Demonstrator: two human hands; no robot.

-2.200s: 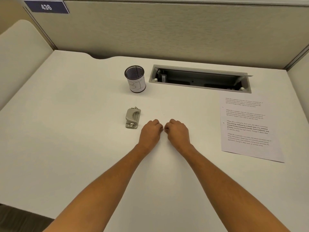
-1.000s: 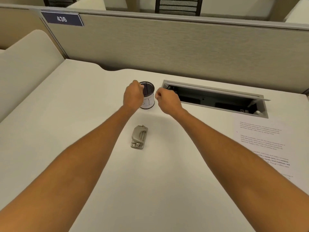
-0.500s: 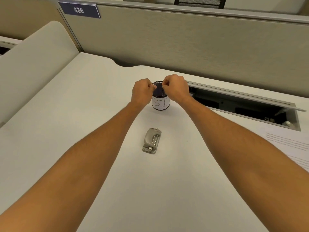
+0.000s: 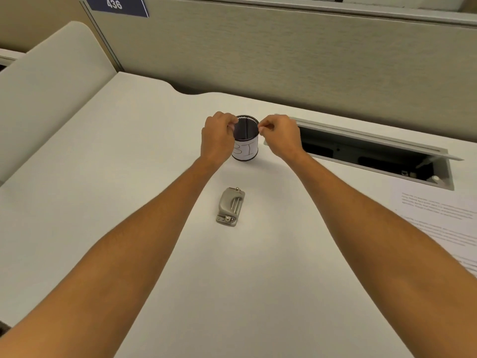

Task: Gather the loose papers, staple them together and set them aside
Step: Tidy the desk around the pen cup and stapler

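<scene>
Both hands have left the near middle of the desk (image 4: 108, 177), where they rested together a moment ago, and now flank the mesh cup (image 4: 245, 139) at the far side. The left hand (image 4: 218, 138) and right hand (image 4: 280, 136) each have curled fingers pinched at the cup's rim on either side; whether they truly grip it or only touch it is hard to tell. This suggests the papers have not been gathered yet. The papers (image 4: 444, 228) lie flat at the right edge, well apart from both hands, and the small grey stapler (image 4: 230, 209) sits untouched between the forearms. The cup's white label reads "BI" by hand, and a blue plate (image 4: 116, 5) on the partition reads "436".
</scene>
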